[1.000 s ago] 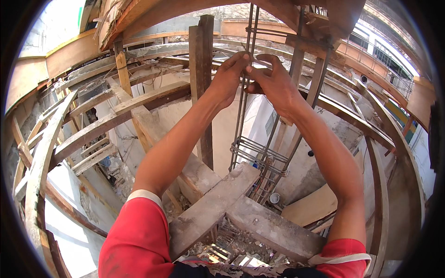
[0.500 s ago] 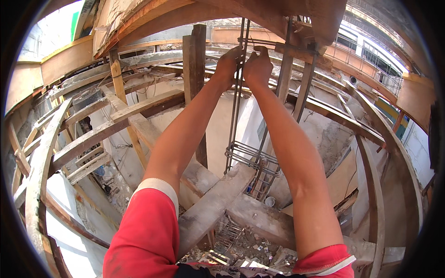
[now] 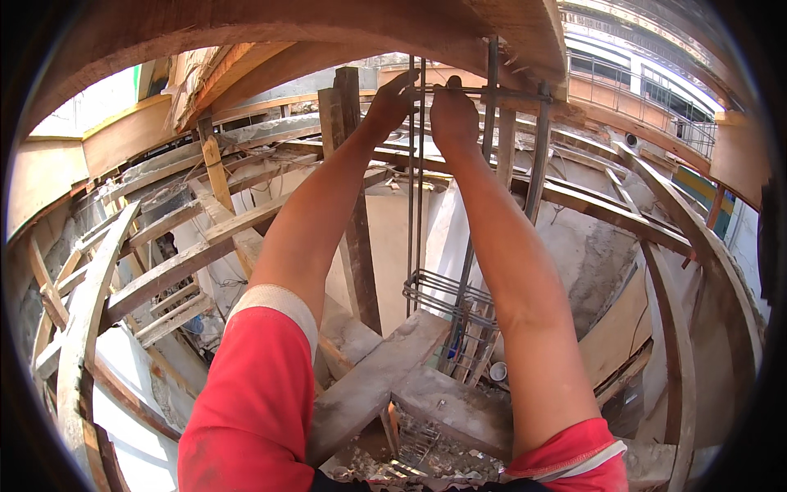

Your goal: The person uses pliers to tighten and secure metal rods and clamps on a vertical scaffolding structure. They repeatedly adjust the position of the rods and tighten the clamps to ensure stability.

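Note:
Two arms in red sleeves reach up to a column cage of dark steel bars. My left hand (image 3: 392,105) is at the left end of a thin steel stirrup (image 3: 512,94), its fingers and thumb closing around the corner by two upright rebars (image 3: 416,189); the fingertips are partly hidden. My right hand (image 3: 455,119) is closed on the same stirrup, just right of these bars, thumb on top. Lower down, several stacked stirrups (image 3: 434,287) ring the uprights. Two more upright bars (image 3: 537,156) stand to the right of my right hand.
Close overhead runs a wooden formwork board (image 3: 270,25). Below, concrete beams (image 3: 369,369) cross near my body, with rubble (image 3: 369,455) underneath. A timber post (image 3: 357,246) stands left of the cage. Wooden rails (image 3: 90,295) cross the left side; a white bucket (image 3: 498,371) sits low.
The view has shifted, so the overhead board takes up more of the top and the cage sits lower. My hands stay at the stirrup, the left now slightly farther from the right.

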Demonstrator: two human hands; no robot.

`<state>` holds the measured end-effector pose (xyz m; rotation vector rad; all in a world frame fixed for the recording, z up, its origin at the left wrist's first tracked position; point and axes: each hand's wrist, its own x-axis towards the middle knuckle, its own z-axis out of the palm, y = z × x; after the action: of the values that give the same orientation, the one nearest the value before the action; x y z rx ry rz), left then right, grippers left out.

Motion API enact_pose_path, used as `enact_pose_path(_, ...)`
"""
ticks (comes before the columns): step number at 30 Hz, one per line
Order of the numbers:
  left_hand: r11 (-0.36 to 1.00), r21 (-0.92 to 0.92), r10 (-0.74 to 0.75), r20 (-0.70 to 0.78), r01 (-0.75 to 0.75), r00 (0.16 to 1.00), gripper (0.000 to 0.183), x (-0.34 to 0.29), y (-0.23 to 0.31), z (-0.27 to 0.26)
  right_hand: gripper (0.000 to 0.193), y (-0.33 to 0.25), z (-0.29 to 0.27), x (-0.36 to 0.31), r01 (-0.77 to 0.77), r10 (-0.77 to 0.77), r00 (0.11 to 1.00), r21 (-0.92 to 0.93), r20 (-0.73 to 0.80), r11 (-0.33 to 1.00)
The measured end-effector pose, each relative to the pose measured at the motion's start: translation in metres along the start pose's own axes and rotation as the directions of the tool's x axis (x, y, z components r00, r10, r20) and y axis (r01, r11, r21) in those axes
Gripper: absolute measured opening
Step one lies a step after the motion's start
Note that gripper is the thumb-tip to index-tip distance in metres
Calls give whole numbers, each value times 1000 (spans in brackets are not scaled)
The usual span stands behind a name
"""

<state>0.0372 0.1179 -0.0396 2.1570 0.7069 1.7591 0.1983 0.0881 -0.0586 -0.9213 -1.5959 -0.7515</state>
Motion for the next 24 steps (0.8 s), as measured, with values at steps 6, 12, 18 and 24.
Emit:
enact_pose_path(6,810,539,216,95,-232,972,27,8,-6,-18,16,-2,4,3,-179,175,984,241,40,954)
enact_pose_path(12,764,614,291,-51,-200,955,27,-5,10,-14,27,10,16,-10,-167,142,959,84,246,982)
enact_pose_path(18,568,812,326,-71,-135,943,25,-10,-2,-3,30,8,18,13,-173,191,969,-118,157,978)
enact_pose_path(24,974,-15,-212,-386,224,898,25,-27,15,19,14,5,34,4,-60,57,994,-24,-91,998)
